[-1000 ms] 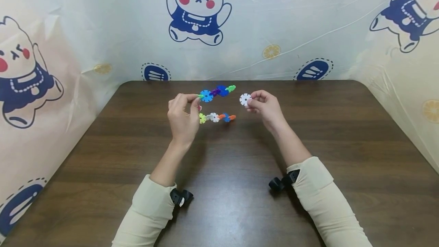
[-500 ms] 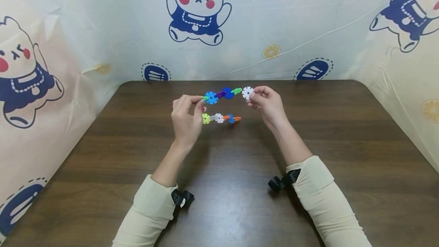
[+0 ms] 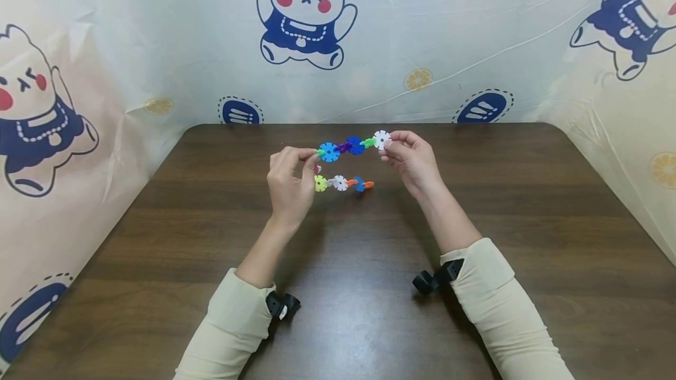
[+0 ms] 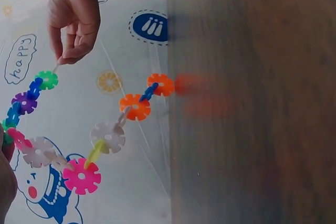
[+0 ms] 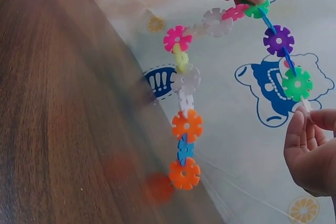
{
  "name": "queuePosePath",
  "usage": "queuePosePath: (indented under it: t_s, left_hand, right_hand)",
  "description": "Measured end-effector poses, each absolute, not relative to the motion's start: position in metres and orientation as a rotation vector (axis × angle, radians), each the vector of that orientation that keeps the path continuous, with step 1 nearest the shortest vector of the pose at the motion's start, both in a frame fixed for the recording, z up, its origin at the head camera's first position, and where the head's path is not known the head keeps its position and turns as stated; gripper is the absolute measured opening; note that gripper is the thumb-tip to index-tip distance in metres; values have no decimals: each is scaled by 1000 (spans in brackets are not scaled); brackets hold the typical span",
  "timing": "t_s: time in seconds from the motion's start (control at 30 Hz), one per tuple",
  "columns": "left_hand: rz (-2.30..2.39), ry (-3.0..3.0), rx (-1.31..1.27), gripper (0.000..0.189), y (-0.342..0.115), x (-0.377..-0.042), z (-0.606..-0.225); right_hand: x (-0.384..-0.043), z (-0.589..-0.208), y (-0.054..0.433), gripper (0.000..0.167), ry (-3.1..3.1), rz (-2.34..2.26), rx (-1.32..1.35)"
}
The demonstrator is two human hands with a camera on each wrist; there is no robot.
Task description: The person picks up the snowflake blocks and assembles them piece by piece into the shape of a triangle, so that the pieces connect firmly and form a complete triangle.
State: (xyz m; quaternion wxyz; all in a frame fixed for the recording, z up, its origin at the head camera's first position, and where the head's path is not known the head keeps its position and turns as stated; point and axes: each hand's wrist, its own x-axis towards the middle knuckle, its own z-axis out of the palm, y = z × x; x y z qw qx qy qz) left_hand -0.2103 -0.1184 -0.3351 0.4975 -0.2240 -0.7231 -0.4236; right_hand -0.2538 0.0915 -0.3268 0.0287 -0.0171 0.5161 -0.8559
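A chain of notched plastic snowflake discs (image 5: 278,40) hangs in a bend above the table. My left hand (image 3: 290,186) pinches it at a green disc (image 5: 258,9), thumb and fingertips together. One stretch runs right through blue and purple discs to another green disc (image 5: 297,84). The other stretch drops through pink, white and yellow discs to an orange disc (image 5: 185,174) at the loose end. My right hand (image 3: 414,163) pinches a white disc (image 3: 381,139) by its edge. In the right wrist view this white disc stands edge-on, right at the green disc's rim.
The dark wooden table (image 3: 338,286) spreads beneath both arms and shows a blurred orange reflection. A pale curtain printed with cartoon bears (image 3: 302,10) surrounds its back and sides. Each wrist carries a small black camera (image 3: 435,277).
The left hand has carried the chain rightward, and the right hand has raised the white disc slightly. The gap between the white disc and the green end disc has closed.
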Motion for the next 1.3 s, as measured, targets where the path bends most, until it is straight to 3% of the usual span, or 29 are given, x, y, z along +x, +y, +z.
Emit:
queuePosePath:
  t_s: [0.6,0.83,1.13,1.3]
  left_hand:
    - [-1022,-1740,-497,6,-120,-205,-329]
    - [-1032,-1721,-510,15,-120,-205,-329]
    - [-1015,-1734,-521,6,-118,-205,-329]
    - [-1037,-1735,-510,9,-122,-207,-338]
  right_hand:
    - [-248,-323,87,13,1458,-2722,-99]
    - [-247,-324,87,15,1417,-2710,-96]
    - [-248,-327,90,21,1338,-2717,-97]
    - [-247,-321,89,16,1380,-2729,-179]
